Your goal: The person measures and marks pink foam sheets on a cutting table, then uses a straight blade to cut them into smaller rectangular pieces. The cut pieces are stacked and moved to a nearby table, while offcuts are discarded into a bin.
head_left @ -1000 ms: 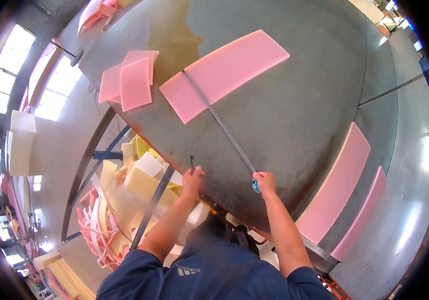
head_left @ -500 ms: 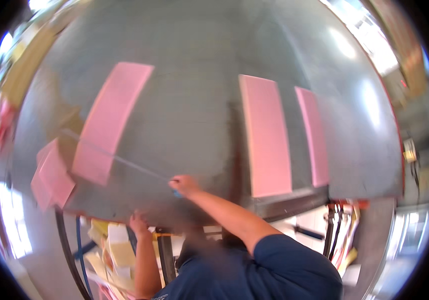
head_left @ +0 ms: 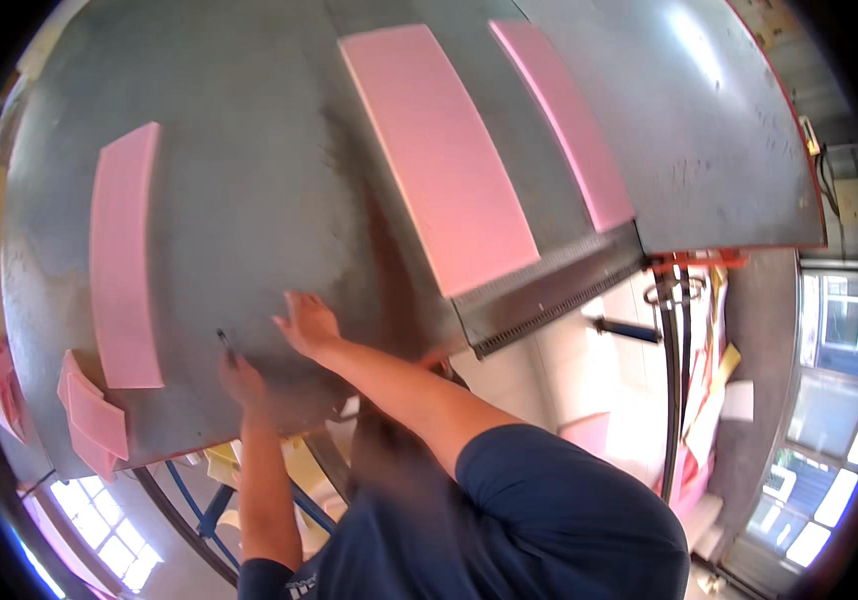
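A: What can be seen at the left of the grey desk (head_left: 239, 220)?

B: Some small pink foam pieces (head_left: 97, 425) are piled near the front edge. Just beside them, a long pink foam sheet (head_left: 127, 265) is laid flat.

A: What is found next?

B: The left hand (head_left: 242, 380) is held out near the long sheet. Its grip is closed around a small dark stick (head_left: 226, 342), which is pointed away from the body. The hand looks a bit blurred.

A: And the right hand (head_left: 312, 325)?

B: It is held just to the right of the stick, with its grip apart and its fingers spread. Whether the desk is touched by it cannot be told.

A: What is set past the hands?

B: A wide pink foam sheet (head_left: 439, 160) is laid at a slant. To its right, across a gap, a thin pink foam strip (head_left: 564, 125) is placed. A dark ledge (head_left: 557, 298) is seen by their near ends. At the far right, a window (head_left: 842, 310) is seen.
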Tool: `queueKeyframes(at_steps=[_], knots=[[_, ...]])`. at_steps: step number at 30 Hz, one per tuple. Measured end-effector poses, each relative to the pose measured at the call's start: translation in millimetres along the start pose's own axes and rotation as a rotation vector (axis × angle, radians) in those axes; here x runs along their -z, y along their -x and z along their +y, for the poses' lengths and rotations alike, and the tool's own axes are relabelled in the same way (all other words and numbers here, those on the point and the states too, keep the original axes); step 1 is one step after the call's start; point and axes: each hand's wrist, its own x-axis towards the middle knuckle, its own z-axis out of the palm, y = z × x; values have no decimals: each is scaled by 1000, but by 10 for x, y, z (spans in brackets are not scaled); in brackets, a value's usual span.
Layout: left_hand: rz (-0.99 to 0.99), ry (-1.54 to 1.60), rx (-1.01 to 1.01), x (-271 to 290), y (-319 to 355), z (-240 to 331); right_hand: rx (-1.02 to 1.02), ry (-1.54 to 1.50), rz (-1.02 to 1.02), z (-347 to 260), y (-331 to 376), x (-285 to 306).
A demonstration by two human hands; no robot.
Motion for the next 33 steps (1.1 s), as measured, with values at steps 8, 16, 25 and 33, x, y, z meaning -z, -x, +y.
queueKeyframes(at_steps=[8,16,25,33], knots=[[-3,-384,39,-144,-51,401,376,63,71,1024,853,1099],[-38,-482,217,-59,437,943,65,117,325,2961,2178,2692],[92,-99,-276,-663,926,1832,-75,236,618,3769,2239,3217],[-304,290,-195,-1704,1506,2781,147,320,494,3157,1098,3303]])
